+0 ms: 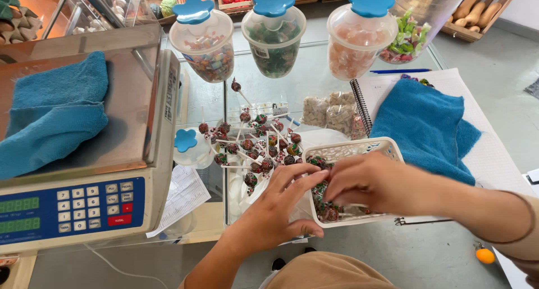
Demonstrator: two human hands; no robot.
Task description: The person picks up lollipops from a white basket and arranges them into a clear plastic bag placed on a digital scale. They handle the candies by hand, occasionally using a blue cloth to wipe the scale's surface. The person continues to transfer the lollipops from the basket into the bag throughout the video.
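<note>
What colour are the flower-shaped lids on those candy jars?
Blue lids, seen clearly in the head view.

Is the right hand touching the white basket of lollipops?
Touching: the head view shows the right hand lying over the white basket's rim, fingers down among its lollipops.

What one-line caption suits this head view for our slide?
Both hands, left hand and right hand, reach into a white basket of wrapped lollipops beside a weighing scale.

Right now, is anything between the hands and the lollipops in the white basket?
Nothing visible. Both the left hand and right hand are already over the white basket, fingers at the lollipops inside.
</note>
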